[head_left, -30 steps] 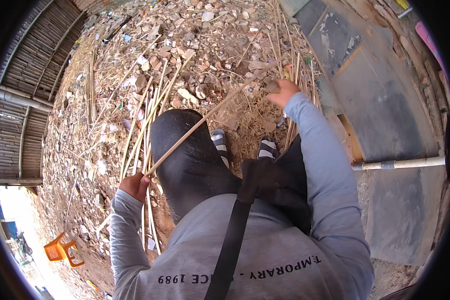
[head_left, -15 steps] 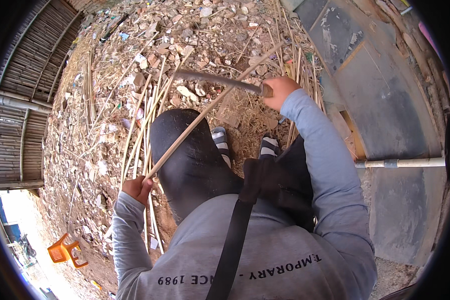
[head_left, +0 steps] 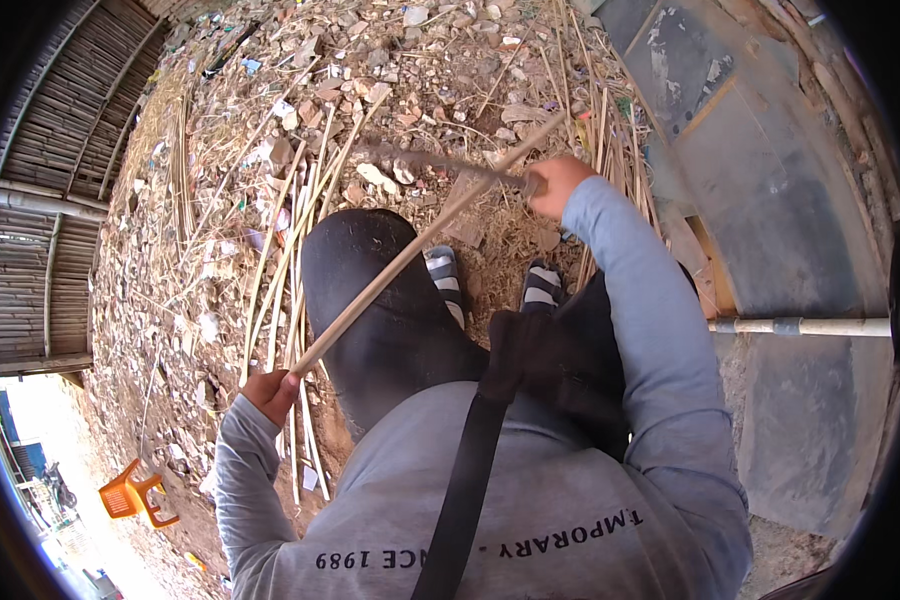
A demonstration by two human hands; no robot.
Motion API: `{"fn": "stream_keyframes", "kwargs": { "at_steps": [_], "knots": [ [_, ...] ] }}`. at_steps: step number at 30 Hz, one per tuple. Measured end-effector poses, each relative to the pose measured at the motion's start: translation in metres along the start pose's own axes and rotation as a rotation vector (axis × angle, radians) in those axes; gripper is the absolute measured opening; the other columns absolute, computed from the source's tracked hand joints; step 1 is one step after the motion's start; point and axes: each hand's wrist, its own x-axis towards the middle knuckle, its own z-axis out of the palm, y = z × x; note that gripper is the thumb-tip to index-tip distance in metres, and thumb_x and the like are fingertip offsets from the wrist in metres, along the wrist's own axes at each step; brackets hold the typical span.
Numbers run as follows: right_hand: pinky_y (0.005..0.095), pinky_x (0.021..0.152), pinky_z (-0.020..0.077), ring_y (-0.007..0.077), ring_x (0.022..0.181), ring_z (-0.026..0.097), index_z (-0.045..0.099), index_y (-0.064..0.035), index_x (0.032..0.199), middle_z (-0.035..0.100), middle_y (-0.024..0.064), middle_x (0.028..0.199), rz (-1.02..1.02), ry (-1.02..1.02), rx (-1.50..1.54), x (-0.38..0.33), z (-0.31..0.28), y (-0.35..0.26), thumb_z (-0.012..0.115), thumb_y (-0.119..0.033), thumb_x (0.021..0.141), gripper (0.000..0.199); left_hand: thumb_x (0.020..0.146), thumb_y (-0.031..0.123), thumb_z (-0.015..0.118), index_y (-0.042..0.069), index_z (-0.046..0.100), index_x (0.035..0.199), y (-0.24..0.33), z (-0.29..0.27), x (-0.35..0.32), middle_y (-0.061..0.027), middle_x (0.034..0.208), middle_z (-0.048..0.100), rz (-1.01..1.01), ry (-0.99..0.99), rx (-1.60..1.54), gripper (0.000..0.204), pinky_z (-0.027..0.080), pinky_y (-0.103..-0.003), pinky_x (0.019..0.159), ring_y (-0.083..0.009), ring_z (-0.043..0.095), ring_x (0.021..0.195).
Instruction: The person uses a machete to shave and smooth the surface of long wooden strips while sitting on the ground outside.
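A long, pale bamboo strip (head_left: 370,297) slants across my left knee, its far end up and to the right. My left hand (head_left: 273,396) is closed around its near end. In my right hand (head_left: 560,187) is the handle of a long-bladed knife (head_left: 425,159), whose blade is smeared by motion. The blade points left and crosses the strip near its far end; whether it touches the strip, I cannot tell. More split bamboo strips (head_left: 266,290) lie on the ground beside my left leg.
Stones, straw and litter cover the ground. Another bundle of strips (head_left: 610,130) lies beyond my right hand. Grey panels (head_left: 760,200) and a pale pole (head_left: 830,327) are on the right. An orange plastic chair (head_left: 122,495) is at the lower left, below a bamboo-slat wall (head_left: 65,120).
The far end of the bamboo strip has dropped slightly, and my left hand has shifted slightly down. The knife blade has moved a little and is more blurred. My right hand stays nearly in place.
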Motion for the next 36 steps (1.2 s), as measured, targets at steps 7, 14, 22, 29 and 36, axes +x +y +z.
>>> {"fn": "stream_keyframes", "kwargs": {
  "at_steps": [7,14,22,29,36],
  "knots": [
    [0.0403,0.084,0.0501,0.0336,0.091,0.064,0.067,-0.0077,0.097,0.068,0.0168,0.093,0.111,-0.002,0.069,-0.002,-0.017,-0.021,0.064,-0.024,0.073,0.029,0.097,0.049,0.044,0.004,0.058,0.075,-0.031,0.005,0.001,-0.0004,0.06,0.052,-0.138,-0.066,-0.177,0.052,0.04,-0.03,0.05,-0.0114,0.047,0.055],
    [0.0395,0.085,0.0502,0.0313,0.093,0.065,0.066,-0.0069,0.104,0.068,0.0173,0.098,0.222,-0.009,0.085,0.017,-0.006,0.024,0.066,-0.025,0.072,0.036,0.097,0.047,0.048,-0.002,0.062,0.081,-0.013,0.003,0.008,-0.0036,0.057,0.055,-0.053,0.031,-0.046,0.054,0.042,-0.031,0.052,-0.0124,0.052,0.054],
    [0.0389,0.089,0.0502,0.0357,0.097,0.063,0.065,-0.0035,0.111,0.066,0.0229,0.102,0.16,0.152,0.114,0.016,0.019,0.035,0.065,-0.027,0.07,0.047,0.096,0.048,0.046,0.0,0.061,0.077,-0.008,0.006,0.009,-0.0036,0.059,0.054,-0.008,0.055,0.113,0.054,0.04,-0.035,0.052,-0.0142,0.047,0.054],
    [0.0408,0.081,0.0496,0.0367,0.089,0.063,0.066,-0.0053,0.099,0.066,0.019,0.094,0.152,0.057,0.165,-0.008,-0.029,-0.004,0.061,-0.025,0.075,0.031,0.094,0.051,0.052,-0.003,0.066,0.093,-0.043,0.011,0.007,-0.001,0.058,0.052,-0.044,0.018,-0.108,0.056,0.039,-0.031,0.052,-0.0101,0.045,0.056],
    [0.0382,0.076,0.0503,0.0323,0.082,0.065,0.065,-0.0046,0.098,0.067,0.0155,0.087,0.34,0.015,0.166,0.011,-0.017,0.056,0.07,-0.027,0.065,0.041,0.096,0.046,0.049,0.002,0.058,0.073,-0.014,0.014,0.019,0.0004,0.058,0.05,-0.029,0.051,-0.027,0.05,0.038,-0.031,0.051,-0.0103,0.043,0.054]
  ]
}}
